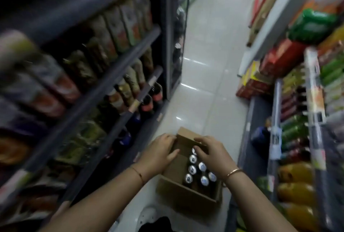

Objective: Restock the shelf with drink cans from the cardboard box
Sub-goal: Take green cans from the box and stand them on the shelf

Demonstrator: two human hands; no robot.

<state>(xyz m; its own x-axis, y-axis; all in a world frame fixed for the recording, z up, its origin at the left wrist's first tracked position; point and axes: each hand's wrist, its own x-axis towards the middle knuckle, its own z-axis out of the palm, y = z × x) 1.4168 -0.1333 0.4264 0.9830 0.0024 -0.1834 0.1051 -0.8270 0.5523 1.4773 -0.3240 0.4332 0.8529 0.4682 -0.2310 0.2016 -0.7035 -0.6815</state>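
Here the cardboard box (pixel 188 192) sits on the pale floor at lower centre, cans (pixel 202 166) upright inside, about 7 silver tops showing. The left hand (pixel 160 152) lies with fingers spread flat on the left flap, apparently pressing it open; the right hand (pixel 211 152) curls loosely over the far flap and nearest cans, gripping nothing clearly. Blurred shelves (pixel 104 75) of bottles crowd the left of the frame, more stock the right, leaving a narrow aisle.
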